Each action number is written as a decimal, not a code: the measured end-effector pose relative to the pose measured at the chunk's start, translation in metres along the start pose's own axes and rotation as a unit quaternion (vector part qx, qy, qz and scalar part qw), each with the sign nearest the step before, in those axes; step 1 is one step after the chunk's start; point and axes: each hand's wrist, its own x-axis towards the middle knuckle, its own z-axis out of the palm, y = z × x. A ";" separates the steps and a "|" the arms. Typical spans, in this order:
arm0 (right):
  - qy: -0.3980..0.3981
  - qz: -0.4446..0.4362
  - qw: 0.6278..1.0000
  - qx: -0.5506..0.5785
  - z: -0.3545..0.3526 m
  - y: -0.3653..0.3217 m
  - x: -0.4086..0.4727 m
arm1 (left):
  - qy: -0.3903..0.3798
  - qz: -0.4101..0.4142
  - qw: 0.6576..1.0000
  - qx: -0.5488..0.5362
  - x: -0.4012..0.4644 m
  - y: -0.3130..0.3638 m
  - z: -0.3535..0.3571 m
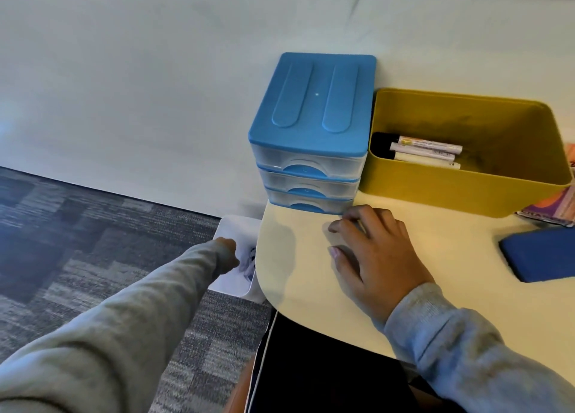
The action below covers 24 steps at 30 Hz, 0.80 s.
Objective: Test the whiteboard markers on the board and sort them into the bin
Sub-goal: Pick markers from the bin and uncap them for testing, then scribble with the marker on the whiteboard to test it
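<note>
Three white-barrelled markers (420, 151) with black caps lie in the left part of the yellow bin (466, 191) on the cream table (311, 272). My right hand (370, 247) rests on the table in front of the drawer unit, fingers loosely bent and holding nothing. My left hand (228, 253) reaches down past the table's left edge, over a white container (230, 225) on the floor with blue-marked things inside. Its fingers point away and are hidden, so I cannot tell whether it holds anything. No whiteboard is in view.
A blue-topped three-drawer unit (311, 116) stands left of the yellow bin, against the white wall. A dark blue flat object (541, 253) lies at the table's right, with a colourful pack (557, 207) behind it. Grey patterned carpet (93, 241) covers the floor on the left.
</note>
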 end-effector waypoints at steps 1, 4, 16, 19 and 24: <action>0.003 -0.001 1.000 0.001 0.000 0.000 0.000 | 0.008 0.009 1.000 0.002 -0.006 0.001 -0.005; 0.008 -0.006 1.000 0.010 -0.001 0.000 0.000 | 0.024 0.056 0.997 0.046 -0.029 0.005 -0.024; 0.117 -0.025 0.973 0.199 -0.064 0.026 0.000 | -0.009 0.261 0.964 0.049 -0.260 0.053 -0.154; 0.194 -0.057 0.962 0.183 -0.112 0.040 0.016 | 0.091 0.385 0.918 -0.036 -0.300 0.080 -0.193; 0.092 0.007 0.991 0.098 -0.163 0.072 0.067 | 0.297 0.482 0.805 -0.177 -0.280 0.146 -0.234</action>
